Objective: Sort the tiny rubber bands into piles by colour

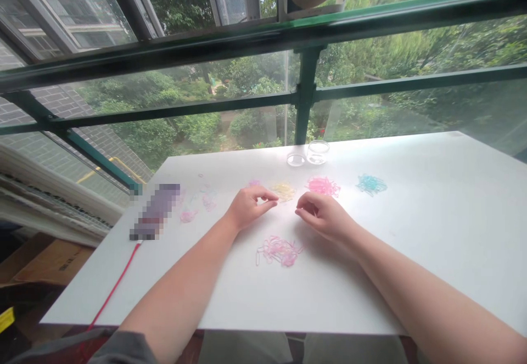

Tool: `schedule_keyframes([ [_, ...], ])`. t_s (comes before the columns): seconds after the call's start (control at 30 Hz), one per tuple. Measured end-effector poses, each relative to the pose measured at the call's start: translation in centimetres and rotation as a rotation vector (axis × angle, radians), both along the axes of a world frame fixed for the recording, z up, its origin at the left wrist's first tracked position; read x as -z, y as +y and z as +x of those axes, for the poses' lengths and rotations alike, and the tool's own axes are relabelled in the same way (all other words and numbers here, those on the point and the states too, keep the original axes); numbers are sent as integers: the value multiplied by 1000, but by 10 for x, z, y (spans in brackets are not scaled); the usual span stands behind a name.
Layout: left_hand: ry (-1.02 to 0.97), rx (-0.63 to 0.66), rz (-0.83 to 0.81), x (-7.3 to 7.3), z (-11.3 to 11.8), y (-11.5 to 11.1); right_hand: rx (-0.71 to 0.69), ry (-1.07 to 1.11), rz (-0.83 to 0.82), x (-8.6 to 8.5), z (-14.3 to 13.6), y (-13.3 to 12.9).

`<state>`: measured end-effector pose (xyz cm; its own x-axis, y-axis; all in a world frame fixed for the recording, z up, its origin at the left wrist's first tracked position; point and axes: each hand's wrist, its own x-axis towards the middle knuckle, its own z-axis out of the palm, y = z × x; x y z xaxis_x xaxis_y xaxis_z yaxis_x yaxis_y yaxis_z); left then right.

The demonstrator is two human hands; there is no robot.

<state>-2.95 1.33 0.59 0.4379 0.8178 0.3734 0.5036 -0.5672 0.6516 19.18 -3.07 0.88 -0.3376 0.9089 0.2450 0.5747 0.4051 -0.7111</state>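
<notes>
My left hand [250, 207] hovers over the middle of the table, thumb and forefinger nearly meeting in a pinch. It is closest to a pile of yellow paper clips [282, 191], and a small purple pile [254, 184] lies partly behind it. Facing it, my right hand [323, 214] is curled with thumb and forefinger close together, just in front of a pile of bright pink paper clips [323, 186]. Anything between either hand's fingertips is too small to make out. A loose heap of pale pink and purple paper clips [280, 251] lies nearer to me, between my forearms.
Teal paper clips [371, 183] form a pile at the right. Small pale clusters [188, 216] lie at the left, beside a pixelated dark object [158, 210] with a red cord [117, 284]. A clear round container [318, 153] and a lid [296, 160] stand by the back edge of the white table [448, 232].
</notes>
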Motion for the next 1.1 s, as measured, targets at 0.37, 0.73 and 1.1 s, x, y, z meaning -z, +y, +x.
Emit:
schedule_keyframes([
  [0.37,207,-357,25,0,-42,26,-64,-53,-50,1,1,-2],
  [0.73,293,-409,-9,4,-41,26,-75,-74,-47,0,1,-1],
  [1.1,261,-419,46,2,-40,28,-62,-61,-53,1,6,1],
])
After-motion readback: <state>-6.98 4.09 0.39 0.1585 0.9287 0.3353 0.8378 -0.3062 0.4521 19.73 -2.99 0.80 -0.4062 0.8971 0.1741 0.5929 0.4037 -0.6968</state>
